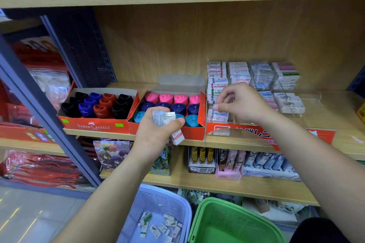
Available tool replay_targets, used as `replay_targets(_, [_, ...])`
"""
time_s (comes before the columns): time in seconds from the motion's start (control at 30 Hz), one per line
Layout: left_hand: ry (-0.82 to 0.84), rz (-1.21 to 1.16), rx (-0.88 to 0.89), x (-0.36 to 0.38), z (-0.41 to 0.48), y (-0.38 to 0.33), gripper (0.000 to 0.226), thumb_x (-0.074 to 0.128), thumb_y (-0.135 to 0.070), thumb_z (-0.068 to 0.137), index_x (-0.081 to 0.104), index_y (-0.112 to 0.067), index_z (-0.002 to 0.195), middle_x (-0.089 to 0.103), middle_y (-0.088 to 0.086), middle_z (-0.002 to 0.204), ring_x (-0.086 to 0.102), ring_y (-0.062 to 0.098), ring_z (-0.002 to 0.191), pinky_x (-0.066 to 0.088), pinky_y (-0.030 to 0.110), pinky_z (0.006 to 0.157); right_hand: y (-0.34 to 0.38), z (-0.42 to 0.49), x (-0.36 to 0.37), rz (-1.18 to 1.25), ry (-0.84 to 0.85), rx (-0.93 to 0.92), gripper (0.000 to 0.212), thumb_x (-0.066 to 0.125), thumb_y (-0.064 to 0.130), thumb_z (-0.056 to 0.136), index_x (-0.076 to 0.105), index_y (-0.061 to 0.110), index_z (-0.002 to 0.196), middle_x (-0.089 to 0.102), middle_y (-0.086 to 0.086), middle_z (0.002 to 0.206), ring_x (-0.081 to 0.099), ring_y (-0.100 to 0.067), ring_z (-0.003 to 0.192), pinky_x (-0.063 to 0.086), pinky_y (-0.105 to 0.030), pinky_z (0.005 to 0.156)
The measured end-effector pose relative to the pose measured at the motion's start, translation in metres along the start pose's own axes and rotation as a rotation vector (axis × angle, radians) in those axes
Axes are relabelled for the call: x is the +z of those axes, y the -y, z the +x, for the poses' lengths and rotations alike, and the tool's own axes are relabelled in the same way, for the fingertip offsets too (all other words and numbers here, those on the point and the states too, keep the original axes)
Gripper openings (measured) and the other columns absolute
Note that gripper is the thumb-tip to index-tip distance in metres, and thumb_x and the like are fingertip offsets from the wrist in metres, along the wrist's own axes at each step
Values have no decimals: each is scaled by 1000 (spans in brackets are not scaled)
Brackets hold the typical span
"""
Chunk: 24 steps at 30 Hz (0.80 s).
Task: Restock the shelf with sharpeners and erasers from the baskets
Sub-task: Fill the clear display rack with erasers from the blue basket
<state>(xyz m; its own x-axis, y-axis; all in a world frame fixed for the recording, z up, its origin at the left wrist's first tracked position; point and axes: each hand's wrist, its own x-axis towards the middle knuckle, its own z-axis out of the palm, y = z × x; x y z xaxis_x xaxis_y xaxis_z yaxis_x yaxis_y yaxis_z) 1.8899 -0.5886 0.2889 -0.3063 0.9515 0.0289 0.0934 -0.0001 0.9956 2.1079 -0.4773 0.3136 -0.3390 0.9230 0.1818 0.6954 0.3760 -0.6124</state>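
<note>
My left hand (156, 134) grips a bunch of small wrapped erasers (165, 119) in front of the shelf edge; one white eraser (177, 136) sticks out below my fingers. My right hand (239, 102) reaches into the clear acrylic eraser display (217, 130), fingers pinched at a stack of erasers (218, 115) in its left column; whether it holds one I cannot tell. Two red boxes of sharpeners stand on the shelf: a left one (94, 124) with black, blue and red sharpeners, and a right one (193, 134) with pink, navy and teal ones.
On the floor, a lilac basket (164, 201) holds several loose erasers and a green basket (233, 215) beside it looks empty. More eraser stacks (276, 77) fill the display's right columns. Boxed goods line the shelf below (237, 185).
</note>
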Motion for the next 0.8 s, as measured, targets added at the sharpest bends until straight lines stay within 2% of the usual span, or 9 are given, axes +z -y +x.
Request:
replay_targets(0.1, [5,-11,-1,0,-1,0,39,78,-15,87,56,-12,120,63,3,89,60,-6,54,45,11,47,4,-12,-8,95,172,-39,15,67,29,96,74,20,86,76,8,75,63,-5,58,49,-21,66])
replay_targets(0.2, [6,-4,3,1,-3,1,39,77,-15,88,56,-12,120,63,2,87,58,-7,54,44,10,47,3,-19,-7,19,190,-70,23,61,29,100,72,27,80,71,14,68,58,10,54,39,-6,57])
replay_targets(0.23, [5,-2,3,1,-3,1,39,77,-15,88,56,-12,120,63,2,87,58,-7,54,44,10,48,1,-19,-6,-3,173,-79,21,62,31,99,73,29,81,71,16,70,60,11,61,42,-8,61])
replay_targets(0.33, [9,-4,1,0,-5,1,40,78,-16,87,56,-13,120,64,3,87,59,-5,55,44,10,49,-4,-20,-4,-132,176,-93,16,64,44,93,77,34,93,74,20,89,66,7,84,56,-30,82])
replay_targets(0.4, [9,-8,2,-1,-6,1,39,78,-16,87,56,-13,120,64,3,88,59,-5,55,44,11,48,-5,-24,-2,-243,212,-106,23,60,57,90,75,40,95,73,24,92,65,7,84,57,-36,83])
replay_targets(0.5, [9,-9,10,-2,-7,-1,40,78,-16,87,57,-13,120,64,2,87,60,-4,56,45,12,49,-5,-30,-2,-222,159,-152,13,67,49,88,71,44,99,72,24,96,62,6,73,55,-32,80])
replay_targets(0.63, [9,-15,12,-3,-9,-3,39,79,-15,87,57,-14,119,64,2,87,61,-4,55,46,12,48,-7,-34,-3,-194,154,-148,27,77,37,85,71,39,111,71,25,97,55,10,58,36,-15,59])
replay_targets(0.73, [11,-10,21,-2,-9,-4,40,79,-17,86,57,-14,120,65,3,88,61,-5,56,45,11,49,-6,-33,-4,-335,163,-160,33,71,44,88,70,38,120,72,24,109,54,20,73,46,-18,69])
replay_targets(0.8, [12,-9,24,-1,-10,-4,40,79,-17,86,57,-14,120,64,2,88,60,-7,55,44,10,48,-5,-31,-4,-404,215,-117,37,65,57,87,70,40,119,71,23,114,59,10,96,54,-30,87])
